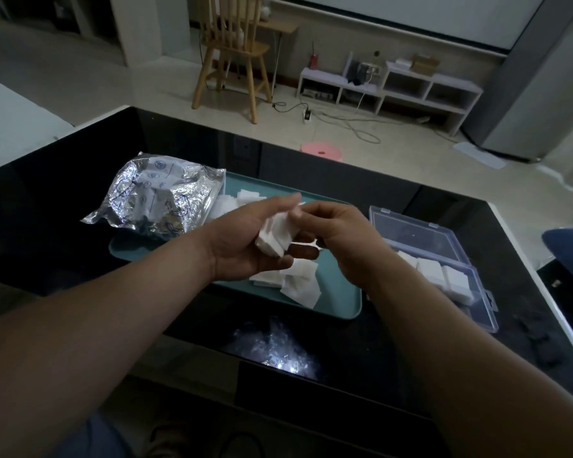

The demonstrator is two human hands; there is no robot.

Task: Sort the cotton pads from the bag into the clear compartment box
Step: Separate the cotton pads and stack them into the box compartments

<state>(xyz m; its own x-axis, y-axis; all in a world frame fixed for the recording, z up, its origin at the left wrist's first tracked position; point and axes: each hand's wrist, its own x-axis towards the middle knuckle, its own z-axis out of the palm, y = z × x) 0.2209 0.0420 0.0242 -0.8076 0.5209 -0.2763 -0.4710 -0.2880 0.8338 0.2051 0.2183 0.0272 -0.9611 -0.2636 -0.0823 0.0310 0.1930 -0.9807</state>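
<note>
"Head camera looks down at two bare arms. What are the hands doing?"

"They meet in the middle, over a flat blue-green tray (341, 302). The left hand (245, 236) lies palm up and holds a stack of white square cotton pads (273, 238). The right hand (334, 233) has curled fingers and pinches the top of that same stack."

"So both sets of fingers are closed on the pads?"

"Yes. The left fingers grip the stack from below and the side, and one left finger points away, to the far side. The right fingers nip the top edge."

"Where is the bag?"

"A crinkly silver foil bag (156, 200) lies on the left. Part of it is on the far left end of the tray."

"Are more pads lying about?"

"Yes, loose white pads (295, 279) lie on the tray under the hands, and some more lie on the far side, beside the bag."

"And the box?"

"A clear plastic compartment box (477, 309) sits on the right, just beside the tray, with its lid (414, 229) open to the far side. White pads in the box (430, 271) fill a row of its spaces."

"What is it all on?"

"A shiny black tabletop (63, 226). Some crumpled clear wrap (275, 352) lies on the near side of the tray."
</note>
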